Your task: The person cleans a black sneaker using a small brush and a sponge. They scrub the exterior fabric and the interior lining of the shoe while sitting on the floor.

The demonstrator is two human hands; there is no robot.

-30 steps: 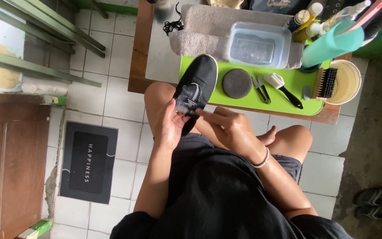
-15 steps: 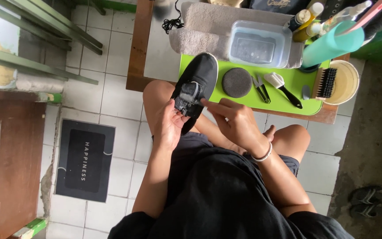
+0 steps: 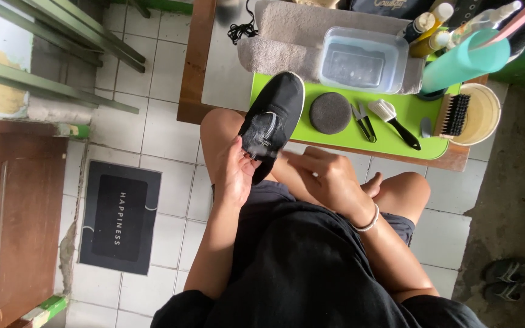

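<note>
Shoe (image 3: 277, 115), black with white sole edge, toe resting on the green mat (image 3: 408, 124), heel clamped in the left hand (image 3: 236, 173) over the knee. Right hand (image 3: 326, 176) just beside the shoe's heel; fingers pinched at the laces, cannot tell on what.

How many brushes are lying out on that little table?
2 that I can make out. A white-headed brush with a black handle lies on the green mat, right of the small clippers. A wooden brush with dark bristles rests across the cream bowl. Others may be hidden among the bottles.
</note>
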